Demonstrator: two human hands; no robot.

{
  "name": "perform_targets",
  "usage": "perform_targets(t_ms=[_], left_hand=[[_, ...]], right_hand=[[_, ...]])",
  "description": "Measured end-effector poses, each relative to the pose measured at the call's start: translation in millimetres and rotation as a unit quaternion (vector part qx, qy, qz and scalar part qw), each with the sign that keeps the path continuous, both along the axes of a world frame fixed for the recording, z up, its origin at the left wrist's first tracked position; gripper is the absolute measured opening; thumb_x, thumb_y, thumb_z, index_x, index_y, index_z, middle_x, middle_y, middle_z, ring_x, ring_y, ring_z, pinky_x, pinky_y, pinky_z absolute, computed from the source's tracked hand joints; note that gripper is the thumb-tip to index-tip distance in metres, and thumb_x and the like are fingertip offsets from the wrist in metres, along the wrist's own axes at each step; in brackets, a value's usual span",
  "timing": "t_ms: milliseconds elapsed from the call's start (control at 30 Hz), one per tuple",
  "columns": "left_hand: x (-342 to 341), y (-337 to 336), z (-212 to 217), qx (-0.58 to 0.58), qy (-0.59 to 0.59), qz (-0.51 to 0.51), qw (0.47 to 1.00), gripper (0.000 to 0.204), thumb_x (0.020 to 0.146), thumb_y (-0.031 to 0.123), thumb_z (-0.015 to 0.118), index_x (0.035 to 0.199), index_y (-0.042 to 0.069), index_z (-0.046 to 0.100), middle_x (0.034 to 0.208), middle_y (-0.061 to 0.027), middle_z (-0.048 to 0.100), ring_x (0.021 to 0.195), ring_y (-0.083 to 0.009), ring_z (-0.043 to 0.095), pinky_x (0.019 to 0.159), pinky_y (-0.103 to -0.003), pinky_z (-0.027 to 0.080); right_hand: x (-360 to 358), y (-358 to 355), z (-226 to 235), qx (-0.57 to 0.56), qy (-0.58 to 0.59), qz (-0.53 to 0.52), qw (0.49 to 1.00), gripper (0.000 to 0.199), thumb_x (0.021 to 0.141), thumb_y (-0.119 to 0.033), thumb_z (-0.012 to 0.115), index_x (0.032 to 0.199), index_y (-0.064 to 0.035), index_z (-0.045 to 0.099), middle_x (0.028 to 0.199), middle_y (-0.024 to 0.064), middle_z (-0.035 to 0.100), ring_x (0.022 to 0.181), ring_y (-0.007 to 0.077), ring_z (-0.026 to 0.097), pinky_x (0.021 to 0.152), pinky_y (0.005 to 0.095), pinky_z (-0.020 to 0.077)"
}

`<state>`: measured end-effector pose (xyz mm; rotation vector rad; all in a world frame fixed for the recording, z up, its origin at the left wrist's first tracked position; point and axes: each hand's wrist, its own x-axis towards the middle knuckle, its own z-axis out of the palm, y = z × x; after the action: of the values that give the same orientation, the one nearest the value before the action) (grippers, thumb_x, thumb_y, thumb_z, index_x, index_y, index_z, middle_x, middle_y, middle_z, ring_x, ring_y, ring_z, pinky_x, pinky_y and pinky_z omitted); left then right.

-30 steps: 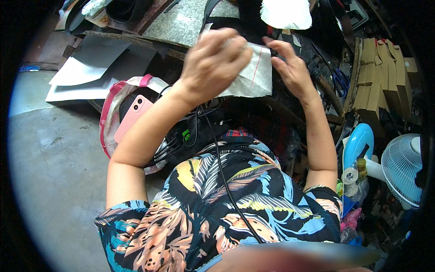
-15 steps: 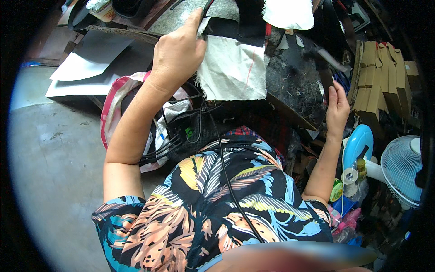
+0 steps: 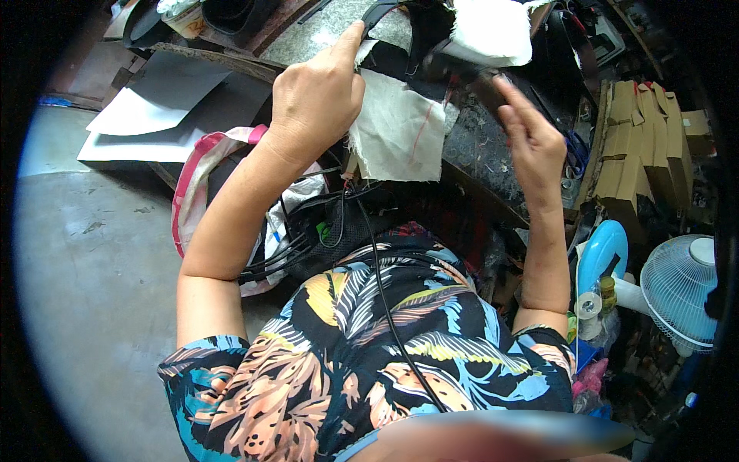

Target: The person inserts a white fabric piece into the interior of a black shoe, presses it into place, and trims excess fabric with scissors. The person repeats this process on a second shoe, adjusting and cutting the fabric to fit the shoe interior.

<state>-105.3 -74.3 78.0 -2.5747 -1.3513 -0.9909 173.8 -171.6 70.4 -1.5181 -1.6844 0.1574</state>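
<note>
My left hand (image 3: 315,100) grips the left edge of a white cloth piece (image 3: 400,135) with a thin red line on it. Its index finger points up beside a black strap (image 3: 389,11). The cloth hangs over the front of a dark, littered workbench (image 3: 477,146). My right hand (image 3: 531,142) is raised to the right of the cloth, fingers stretched out, with the tips touching a dark piece (image 3: 473,77) under a white fabric lump (image 3: 493,31). I see nothing held in it.
A pink-trimmed bag (image 3: 192,192) and black cables (image 3: 308,239) lie at my left. Grey sheets (image 3: 154,100) lie beyond them over the concrete floor (image 3: 77,269). Cardboard boxes (image 3: 639,146), a blue object (image 3: 600,254) and a white fan (image 3: 677,285) crowd the right.
My right hand has come up from low on the right to the dark piece beside the cloth. My left hand stays on the cloth's left edge, which now hangs over the bench front.
</note>
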Motion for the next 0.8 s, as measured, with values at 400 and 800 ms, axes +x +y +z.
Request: perform_targets(t_ms=[400, 800], left_hand=[[-3, 1, 0, -0.003, -0.011, 0.005, 1.0, 0.048, 0.083, 0.013, 0.056, 0.131, 0.007, 0.058, 0.097, -0.0195, 0.071, 0.078, -0.0377, 0.07, 0.072, -0.045, 0.058], [-30, 16, -24, -0.234, -0.108, -0.015, 0.966, 0.047, 0.088, 0.014, 0.056, 0.135, 0.007, 0.054, 0.089, -0.0218, 0.067, 0.074, -0.03, 0.067, 0.072, -0.04, 0.052]], right_hand=[[10, -18, -4, -0.008, -0.005, -0.011, 1.0, 0.032, 0.1, -0.029, 0.06, 0.131, -0.0267, 0.067, 0.105, 0.0083, 0.075, 0.072, 0.0212, 0.071, 0.066, 0.0304, 0.0564], [34, -33, -29, -0.049, -0.019, -0.041, 0.998, 0.028, 0.095, -0.019, 0.067, 0.122, -0.0187, 0.072, 0.108, 0.0087, 0.074, 0.092, 0.0199, 0.073, 0.078, 0.0292, 0.0552]])
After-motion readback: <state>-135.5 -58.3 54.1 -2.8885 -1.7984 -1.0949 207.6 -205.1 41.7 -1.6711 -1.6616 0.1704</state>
